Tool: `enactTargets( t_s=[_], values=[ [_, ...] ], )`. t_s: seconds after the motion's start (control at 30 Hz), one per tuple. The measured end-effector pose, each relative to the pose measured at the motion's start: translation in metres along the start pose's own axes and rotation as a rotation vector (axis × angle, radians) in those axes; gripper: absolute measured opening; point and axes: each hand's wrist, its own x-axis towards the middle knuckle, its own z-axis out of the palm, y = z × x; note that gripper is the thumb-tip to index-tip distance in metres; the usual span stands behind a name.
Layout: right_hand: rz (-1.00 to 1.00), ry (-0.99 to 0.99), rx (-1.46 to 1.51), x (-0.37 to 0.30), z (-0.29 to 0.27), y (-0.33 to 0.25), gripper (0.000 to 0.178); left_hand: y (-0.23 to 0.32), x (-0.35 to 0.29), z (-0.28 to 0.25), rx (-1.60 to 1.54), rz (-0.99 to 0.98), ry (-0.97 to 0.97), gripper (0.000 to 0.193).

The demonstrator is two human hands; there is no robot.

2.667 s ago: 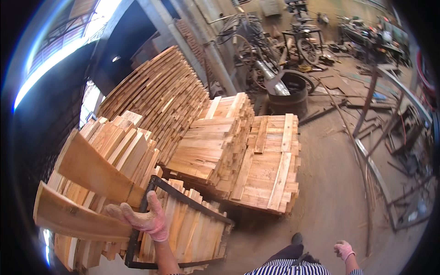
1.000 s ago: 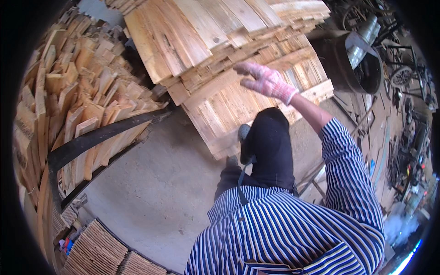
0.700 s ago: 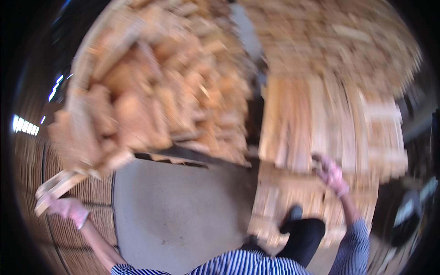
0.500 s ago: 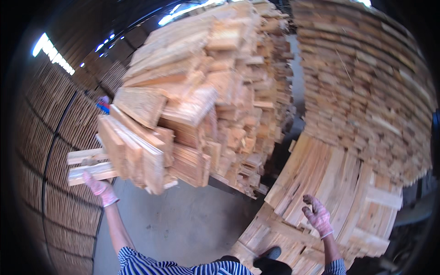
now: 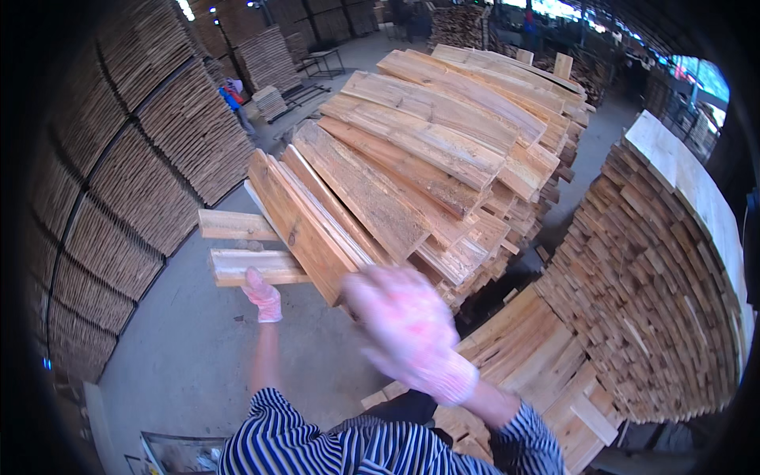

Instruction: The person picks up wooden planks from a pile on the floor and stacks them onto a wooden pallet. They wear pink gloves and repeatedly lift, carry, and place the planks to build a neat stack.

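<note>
My left hand [image 5: 263,297], in a pink and white glove, grips the near edge of a short wooden board [image 5: 257,267] that juts out to the left. A second narrow board [image 5: 237,225] juts out beside it. Across these two lie several longer planks [image 5: 297,218], leaning at the left end of a big board pile. My right hand [image 5: 412,328], gloved alike, is smeared by motion close to the near end of those planks. Its fingers point left, and their hold cannot be made out.
The large pile of loose boards [image 5: 431,123] fills the middle. A lower stack [image 5: 518,328] and a tall stack [image 5: 657,277] stand on the right. Banded board stacks [image 5: 170,131] line the left side, and a person in blue and red [image 5: 231,96] is beside them. Concrete floor [image 5: 182,332] shows between.
My right hand has swung left from above the low right stack to the near plank ends. My left hand stays at the jutting board. The view has shifted, showing more of the far hall.
</note>
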Motion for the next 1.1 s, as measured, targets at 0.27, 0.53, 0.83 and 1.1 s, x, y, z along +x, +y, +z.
enactTargets(
  t_s=[0.27,0.53,0.83,1.1],
  values=[
    [0.239,-0.143,-0.374,0.125,0.15,-0.033,0.048,-0.039,0.014,-0.01,-0.077,-0.012,0.041,0.07],
    [0.284,-0.341,0.328,0.128,-0.004,0.001,0.044,0.196,-0.023,0.045,-0.542,0.232,-0.287,0.07],
    [0.407,0.066,0.936,-0.068,-0.13,-0.01,0.094,0.383,-0.077,0.009,-1.283,0.081,-0.963,0.07],
    [0.608,0.18,0.25,-0.163,-0.165,0.002,0.118,0.506,-0.112,-0.02,-1.927,-0.17,-1.467,0.07]
  ],
)
